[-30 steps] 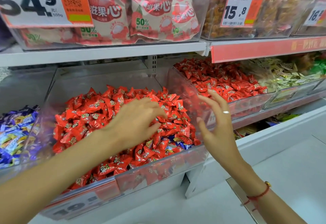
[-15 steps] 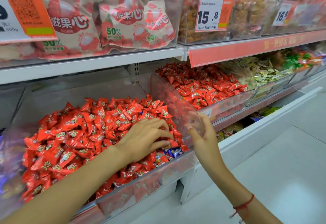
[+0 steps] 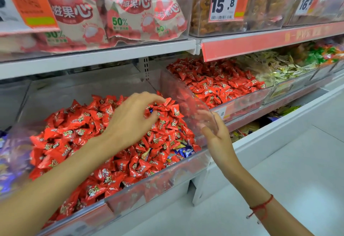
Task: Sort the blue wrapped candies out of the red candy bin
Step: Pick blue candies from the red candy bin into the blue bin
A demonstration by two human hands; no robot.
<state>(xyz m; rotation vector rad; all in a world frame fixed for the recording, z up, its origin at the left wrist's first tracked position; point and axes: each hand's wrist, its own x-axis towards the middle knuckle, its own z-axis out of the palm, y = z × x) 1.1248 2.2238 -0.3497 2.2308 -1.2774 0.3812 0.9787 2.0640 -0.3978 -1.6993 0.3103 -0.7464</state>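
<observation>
Raking red candies (image 3: 78, 131) with curled, empty left hand (image 3: 130, 118) to expose blue candies (image 3: 184, 151); open right hand (image 3: 216, 133) steadying bin (image 3: 202, 105).

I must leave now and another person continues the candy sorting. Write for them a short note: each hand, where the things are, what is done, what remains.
Left hand: over the red candies in the bin, fingers curled toward a bit of blue wrapper at the fingertips; a grip cannot be confirmed.
Right hand: open, at the bin's right wall, partly behind the clear plastic.
Blue candies: a few lie at the front right corner.
Done: no removed candy is visible.
Left: pick out the blue ones at the corner and near the fingertips.
</observation>
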